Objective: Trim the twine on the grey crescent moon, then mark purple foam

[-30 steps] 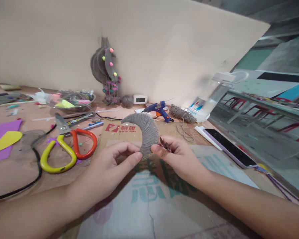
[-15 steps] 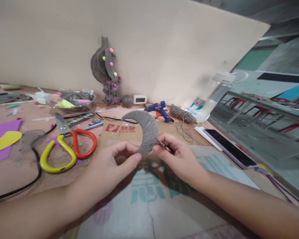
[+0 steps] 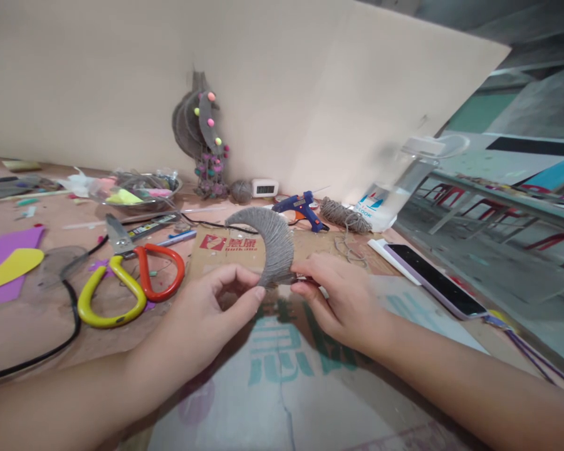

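Grey crescent (image 3: 279, 247) sits pinched in left grip (image 3: 216, 307).

Left of the grip lie scissors (image 3: 123, 243) with yellow and red handles. Right of it lies a phone (image 3: 435, 279), with a clear bottle (image 3: 402, 181) farther back; well beyond the grip sits a small white clock (image 3: 265, 188).

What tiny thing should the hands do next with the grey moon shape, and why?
I'd probably hold the grey moon shape steady with the left hand and gently work at its lower edge with the right hand. The left one pinches its bottom end, while the right one is at that edge, gripping a mostly hidden small object.
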`<state>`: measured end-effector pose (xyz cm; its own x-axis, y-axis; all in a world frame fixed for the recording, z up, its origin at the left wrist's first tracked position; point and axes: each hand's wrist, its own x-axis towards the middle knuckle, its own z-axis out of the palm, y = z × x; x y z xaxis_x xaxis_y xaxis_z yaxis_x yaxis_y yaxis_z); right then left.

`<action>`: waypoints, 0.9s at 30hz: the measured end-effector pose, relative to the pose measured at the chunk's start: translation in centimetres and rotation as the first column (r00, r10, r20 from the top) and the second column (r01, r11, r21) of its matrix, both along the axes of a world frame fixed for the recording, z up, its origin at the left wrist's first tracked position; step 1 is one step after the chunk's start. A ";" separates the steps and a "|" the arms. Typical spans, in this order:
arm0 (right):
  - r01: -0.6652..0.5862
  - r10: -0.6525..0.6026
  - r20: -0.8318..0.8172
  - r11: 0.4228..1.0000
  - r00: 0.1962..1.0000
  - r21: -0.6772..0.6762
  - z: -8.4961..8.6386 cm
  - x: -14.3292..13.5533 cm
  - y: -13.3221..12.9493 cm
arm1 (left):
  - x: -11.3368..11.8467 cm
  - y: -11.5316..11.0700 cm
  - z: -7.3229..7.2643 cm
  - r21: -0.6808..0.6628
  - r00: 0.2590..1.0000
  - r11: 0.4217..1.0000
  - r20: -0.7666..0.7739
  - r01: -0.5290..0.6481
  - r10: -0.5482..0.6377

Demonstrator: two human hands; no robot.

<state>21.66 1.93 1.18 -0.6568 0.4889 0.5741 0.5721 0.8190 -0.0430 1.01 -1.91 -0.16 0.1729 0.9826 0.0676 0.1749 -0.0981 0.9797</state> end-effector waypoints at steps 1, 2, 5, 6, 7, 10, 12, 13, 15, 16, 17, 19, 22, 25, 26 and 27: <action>0.001 -0.001 0.003 1.000 1.000 0.007 0.0 0.0 0.0 | 0.0 -0.1 0.0 -0.001 1.000 1.000 -0.003 -0.001 0.001; 0.004 -0.004 0.005 1.000 1.000 0.013 -0.1 0.0 0.0 | 0.0 -0.1 0.1 -0.002 1.000 1.000 -0.009 -0.002 0.002; 0.012 -0.012 0.013 1.000 1.000 0.023 -0.2 0.0 -0.1 | -0.1 -0.1 0.1 0.004 0.999 1.000 -0.033 -0.004 0.004; 0.014 -0.015 0.017 1.000 1.000 0.027 -0.2 0.0 -0.1 | -0.1 -0.1 0.1 0.007 0.999 1.000 -0.042 -0.003 0.003; 0.016 -0.016 0.020 0.999 1.000 0.033 -0.3 0.0 -0.1 | -0.1 -0.1 0.0 0.010 0.999 1.000 -0.048 -0.001 0.001; 0.023 -0.024 0.028 0.999 0.999 0.045 -0.3 -0.1 -0.1 | -0.1 0.0 0.0 0.016 0.998 1.000 -0.062 0.003 -0.002; 0.028 -0.029 0.036 0.999 0.999 0.038 -0.2 -0.1 -0.1 | -0.1 0.0 0.0 0.031 0.997 1.000 -0.076 0.001 0.002; 0.031 -0.032 0.042 0.999 0.999 0.032 -0.2 -0.1 -0.1 | -0.2 0.0 0.0 0.042 0.996 0.999 -0.086 -0.002 0.005; 0.035 -0.036 0.052 0.999 0.998 0.020 -0.1 -0.1 -0.1 | -0.3 0.0 0.1 0.067 0.994 0.998 -0.110 0.002 0.006; 0.038 -0.039 0.059 0.999 0.998 0.014 -0.1 -0.1 -0.2 | -0.3 0.0 0.1 0.080 0.992 0.997 -0.124 0.006 0.004; 0.040 -0.040 0.065 0.999 0.997 0.010 0.0 -0.1 -0.2 | -0.3 -0.1 0.1 0.092 0.990 0.996 -0.138 0.009 0.004; 0.039 -0.039 0.080 0.999 0.996 0.007 0.1 -0.1 -0.2 | -0.4 -0.1 0.1 0.119 0.986 0.993 -0.164 0.005 0.015; 0.032 -0.032 0.099 0.999 0.995 0.006 0.2 0.0 -0.2 | -0.3 -0.2 0.0 0.148 0.983 0.989 -0.181 -0.005 0.032; 0.018 -0.018 0.093 1.000 0.995 0.004 0.2 0.0 -0.1 | -0.3 -0.1 -0.1 0.149 0.986 0.989 -0.164 -0.004 0.028; 0.008 -0.008 0.088 1.000 0.996 0.005 0.2 0.1 0.0 | -0.3 -0.1 -0.2 0.143 0.987 0.990 -0.157 -0.001 0.024; -0.003 0.003 0.082 1.000 0.997 0.007 0.1 0.1 0.1 | -0.3 -0.1 -0.2 0.137 0.988 0.991 -0.151 0.005 0.016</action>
<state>21.75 2.00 1.31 -0.7031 0.4829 0.5220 0.5711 0.8209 0.0098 0.71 -2.00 -0.34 0.1856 0.9669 0.1751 0.3208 -0.2280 0.9193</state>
